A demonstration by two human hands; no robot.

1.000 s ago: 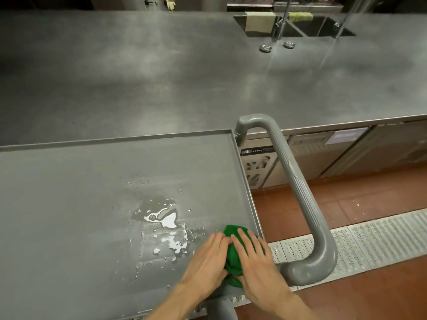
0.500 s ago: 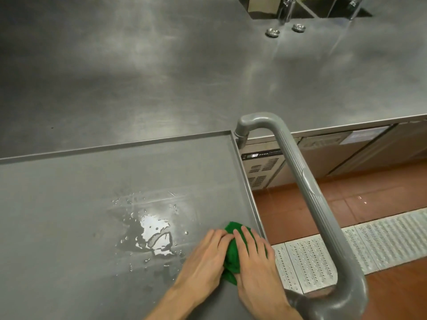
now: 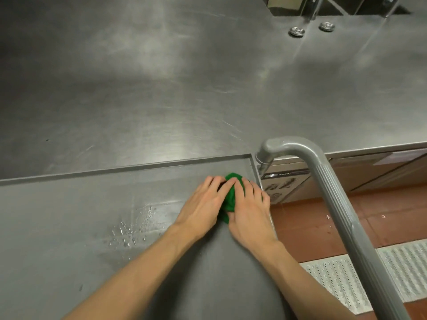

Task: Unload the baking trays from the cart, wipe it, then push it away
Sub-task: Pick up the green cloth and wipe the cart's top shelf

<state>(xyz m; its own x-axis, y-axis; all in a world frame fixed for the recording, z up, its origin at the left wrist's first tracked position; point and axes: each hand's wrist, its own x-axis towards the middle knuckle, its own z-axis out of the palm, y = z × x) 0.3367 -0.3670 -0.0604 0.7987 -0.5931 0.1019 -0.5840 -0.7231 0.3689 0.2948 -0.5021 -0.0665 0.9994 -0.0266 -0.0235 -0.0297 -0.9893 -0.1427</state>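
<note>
Single head view, worn camera, looks forward and steeply down, wide-angle bend at edges. Close over cart top; forearms enter from bottom edge. Steel counter fills upper half, sink cut by top edge. Cart handle and floor at right. No second view.

Most of the green cloth lies hidden under both hands; the cart handle runs off the bottom edge

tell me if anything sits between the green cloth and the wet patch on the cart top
Nothing visible does. The green cloth lies under both hands near the cart top's far right corner; bare cart top runs from there to the wet patch.
</note>
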